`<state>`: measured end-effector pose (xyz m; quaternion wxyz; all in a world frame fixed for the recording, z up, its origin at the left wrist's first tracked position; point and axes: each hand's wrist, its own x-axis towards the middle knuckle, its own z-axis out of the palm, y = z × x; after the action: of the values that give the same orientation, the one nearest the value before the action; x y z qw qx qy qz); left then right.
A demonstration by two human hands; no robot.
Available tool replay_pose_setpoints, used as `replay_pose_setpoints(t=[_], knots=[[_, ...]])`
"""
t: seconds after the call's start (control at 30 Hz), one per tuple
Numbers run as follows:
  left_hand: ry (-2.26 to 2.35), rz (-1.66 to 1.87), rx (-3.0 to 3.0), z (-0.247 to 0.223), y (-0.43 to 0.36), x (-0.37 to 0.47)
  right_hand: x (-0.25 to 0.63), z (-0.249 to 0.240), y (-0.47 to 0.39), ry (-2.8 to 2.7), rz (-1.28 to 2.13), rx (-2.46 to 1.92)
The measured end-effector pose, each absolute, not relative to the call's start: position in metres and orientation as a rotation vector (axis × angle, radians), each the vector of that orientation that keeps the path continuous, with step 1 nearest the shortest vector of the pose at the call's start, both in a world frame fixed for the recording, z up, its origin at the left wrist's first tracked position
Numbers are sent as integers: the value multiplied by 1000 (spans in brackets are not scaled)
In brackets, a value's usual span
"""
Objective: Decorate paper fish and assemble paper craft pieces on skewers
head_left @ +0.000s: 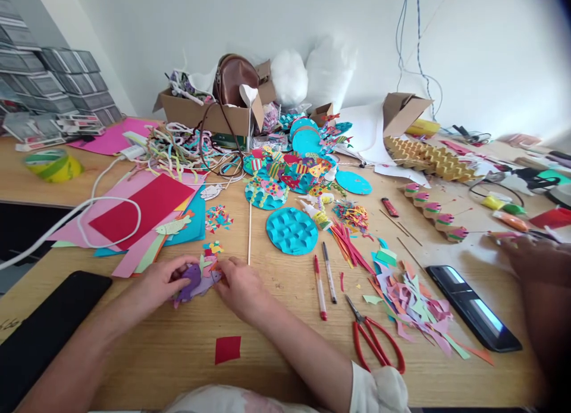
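Note:
My left hand (163, 277) pinches a purple paper fish (191, 279) low over the wooden table. Opposite it, the fingers of my right hand (243, 287) close on the edge of a lavender paper fish (209, 282). The two cut-outs overlap, with orange and pale green paper pieces behind them. Just beyond lie small coloured scraps (214, 246). A red paper square (228, 349) rests on the table below my right hand. Red-handled scissors (372, 341) lie to the right, near a red pen (320, 287) and a black pen (329, 271).
Coloured paper sheets (147, 207) and a white cable (107, 199) lie on the left. A round blue scaly paper disc (292, 230), glue bottles (316, 213) and paper strips (414, 300) spread across the middle and right. Another person's hand (535, 258) rests beside a phone (473, 309).

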<state>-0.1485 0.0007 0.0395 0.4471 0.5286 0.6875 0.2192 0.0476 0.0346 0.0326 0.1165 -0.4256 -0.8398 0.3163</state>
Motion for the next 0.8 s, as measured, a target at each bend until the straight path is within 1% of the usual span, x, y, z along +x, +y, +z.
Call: replay_pose_setpoints(t=[0.13,0.23,0.37,0.57,0.8], knots=[[1801,415,1618,34,0,-142,39,29,31,-2566,762,-1340],[1869,404,1818,30,0,-143,37,28,30,-2562,741,-1370],[1904,405,1910,25,0,-145,40,25,30,-2504,763,-1332],[1878,537,1964,22,-1,-146,42,21,31,-2254,924,-1180],[1780,637,1736,31,-1,-142,37,19,29,-2035,1243,-1169]])
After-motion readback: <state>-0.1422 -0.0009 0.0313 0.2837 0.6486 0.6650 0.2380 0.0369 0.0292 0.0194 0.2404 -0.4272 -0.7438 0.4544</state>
